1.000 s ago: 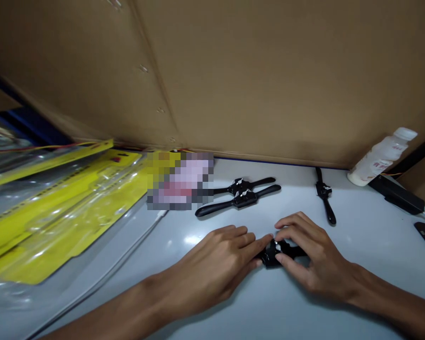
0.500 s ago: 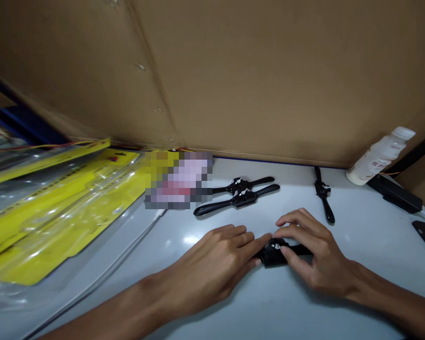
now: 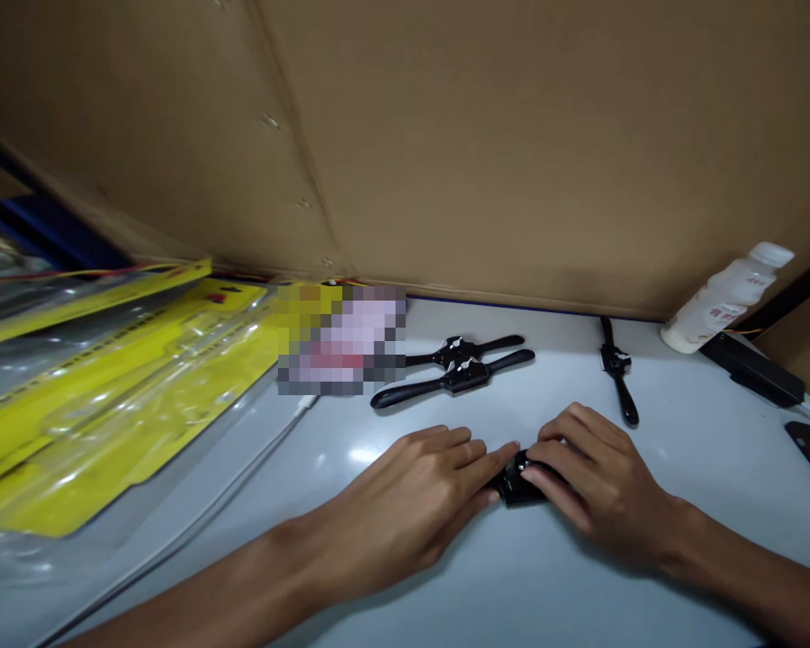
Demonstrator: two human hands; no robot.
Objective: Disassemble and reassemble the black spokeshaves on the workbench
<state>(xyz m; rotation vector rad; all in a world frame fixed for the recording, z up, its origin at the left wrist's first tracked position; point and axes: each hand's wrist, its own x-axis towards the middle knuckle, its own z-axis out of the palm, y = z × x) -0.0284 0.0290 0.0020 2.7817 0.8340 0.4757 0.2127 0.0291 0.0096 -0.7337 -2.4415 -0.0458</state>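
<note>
A black spokeshave (image 3: 521, 491) lies low over the table between my hands. My left hand (image 3: 432, 481) is closed around its left handle, with the forefinger stretched along to the body. The fingers and thumb of my right hand (image 3: 598, 477) pinch at a small silver knob on the body, and they hide most of that knob and the right handle. Beyond my hands, two more spokeshaves lie side by side, a nearer spokeshave (image 3: 465, 376) and a farther spokeshave (image 3: 460, 347). Another spokeshave (image 3: 617, 364) rests pointing away at the right.
Yellow blister packs (image 3: 141, 432) are piled on the left. A blurred-out flat object (image 3: 344, 346) with a white cable (image 3: 243, 468) sits beside them. At the back right stand a white bottle (image 3: 719, 301) and a black device (image 3: 756, 369). A cardboard wall (image 3: 479, 153) closes off the back.
My right thumb and fingers have closed in on the spokeshave's knob, covering more of it. My left hand keeps its hold in about the same place.
</note>
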